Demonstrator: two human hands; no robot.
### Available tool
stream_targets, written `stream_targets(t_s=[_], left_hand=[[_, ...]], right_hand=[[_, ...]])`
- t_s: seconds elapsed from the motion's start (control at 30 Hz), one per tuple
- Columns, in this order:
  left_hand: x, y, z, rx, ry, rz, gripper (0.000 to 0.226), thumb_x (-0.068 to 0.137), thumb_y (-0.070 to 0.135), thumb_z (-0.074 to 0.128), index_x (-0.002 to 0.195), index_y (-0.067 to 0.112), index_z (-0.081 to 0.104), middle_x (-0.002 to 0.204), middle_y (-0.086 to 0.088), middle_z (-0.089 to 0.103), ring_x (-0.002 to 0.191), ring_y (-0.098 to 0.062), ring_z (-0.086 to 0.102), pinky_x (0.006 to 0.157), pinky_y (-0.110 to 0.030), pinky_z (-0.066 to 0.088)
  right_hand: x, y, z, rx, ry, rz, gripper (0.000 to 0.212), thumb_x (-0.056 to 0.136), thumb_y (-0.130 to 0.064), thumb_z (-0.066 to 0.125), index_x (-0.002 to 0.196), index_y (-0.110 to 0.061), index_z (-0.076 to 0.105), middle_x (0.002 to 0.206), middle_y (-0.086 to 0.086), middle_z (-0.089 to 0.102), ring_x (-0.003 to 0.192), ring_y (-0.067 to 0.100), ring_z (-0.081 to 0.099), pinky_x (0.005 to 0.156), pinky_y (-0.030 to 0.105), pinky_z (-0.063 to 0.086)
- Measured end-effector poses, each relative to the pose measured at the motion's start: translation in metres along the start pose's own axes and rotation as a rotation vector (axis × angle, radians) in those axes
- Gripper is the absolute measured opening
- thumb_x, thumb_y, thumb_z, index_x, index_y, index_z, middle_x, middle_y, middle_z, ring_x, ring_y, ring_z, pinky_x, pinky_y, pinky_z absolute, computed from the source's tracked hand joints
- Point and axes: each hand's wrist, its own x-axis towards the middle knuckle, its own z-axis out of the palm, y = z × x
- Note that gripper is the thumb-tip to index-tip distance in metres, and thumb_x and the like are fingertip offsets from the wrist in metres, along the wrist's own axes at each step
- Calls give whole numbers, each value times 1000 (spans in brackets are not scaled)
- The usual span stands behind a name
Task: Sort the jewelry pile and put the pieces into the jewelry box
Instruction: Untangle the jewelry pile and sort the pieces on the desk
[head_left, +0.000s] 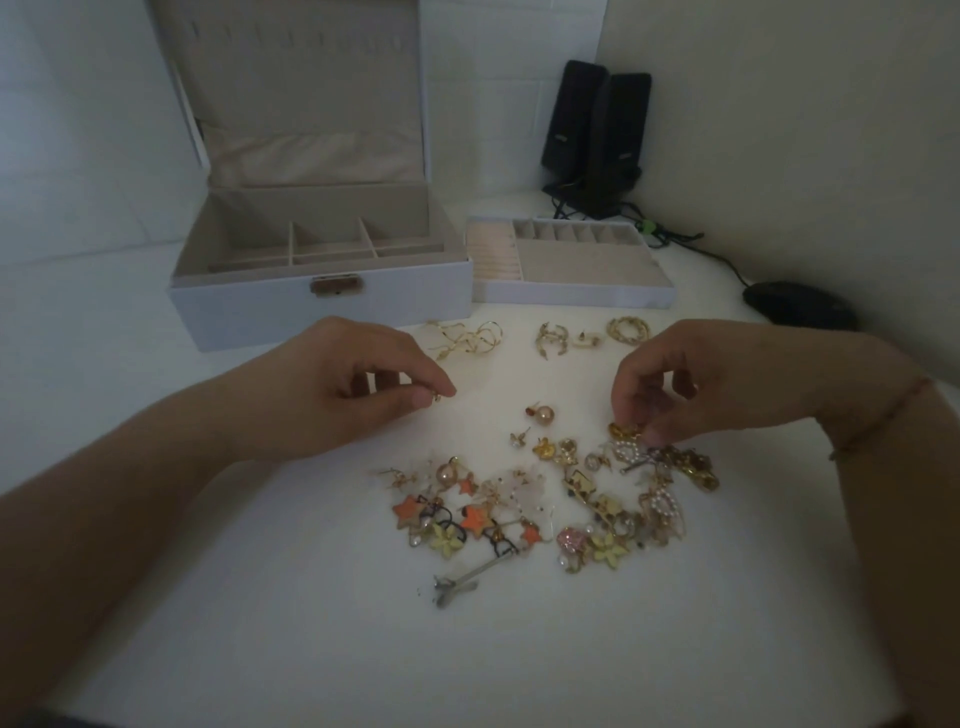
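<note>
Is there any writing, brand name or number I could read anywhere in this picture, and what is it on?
No text here can be read.
Left speaker: a small badge near its bottom, too blurred to read.
Right speaker: a similar small badge, also too blurred.
Jewelry box: only a plain metal clasp, no lettering visible.
Tray, mouse and jewelry pile: no writing visible.

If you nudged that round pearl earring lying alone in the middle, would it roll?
Probably a little. The pearl earring has a round bead, so it may roll, but its stud should stop it, swinging it round. It looks small, so likely light and easily flicked across the smooth white table.
</note>
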Motion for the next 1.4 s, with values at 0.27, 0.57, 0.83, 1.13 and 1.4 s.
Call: stream_targets(t_s=[0.27, 0.57, 0.83, 1.13, 1.4], left_hand=[[0, -3, 0, 8, -15, 8, 26, 89, 39, 57, 107, 30, 73, 98, 13, 69, 78, -17, 65, 61, -28, 52], [-1, -4, 1, 38, -21, 8, 24, 84, 22, 68, 106, 27, 75, 94, 17, 68, 72, -11, 63, 60, -12, 44], [-2, -3, 0, 49, -40, 6, 24, 85, 32, 65, 107, 29, 74, 96, 15, 69, 75, -13, 64, 61, -11, 43], [-2, -4, 1, 17, -37, 9, 24, 84, 23, 67, 106, 29, 75, 96, 13, 70, 74, -15, 64, 60, -13, 45], [-1, -3, 1, 12, -25, 11, 18, 86, 26, 73, 104, 29, 75, 94, 13, 70, 71, -14, 63, 58, -13, 45]], right_hand=[[4, -23, 9, -48, 142, -237, 24, 77, -46, 70, 99, -38, 68, 90, -7, 62, 83, 17, 55, 71, 27, 45], [31, -62, 52, -231, 100, -448, 40, 77, -52, 70, 114, -42, 64, 110, -14, 43, 104, 4, 37, 90, 20, 31], [25, -55, 44, -284, 10, -384, 39, 72, -56, 72, 108, -46, 63, 111, -23, 40, 114, 7, 35, 96, 26, 31], [-9, -13, -3, -73, 253, -175, 12, 79, -30, 68, 87, -37, 71, 84, -6, 65, 76, 18, 57, 72, 44, 50], [-16, 9, -12, 2, 127, -10, 13, 75, -28, 74, 83, -37, 73, 76, -11, 67, 72, 13, 59, 72, 37, 53]])
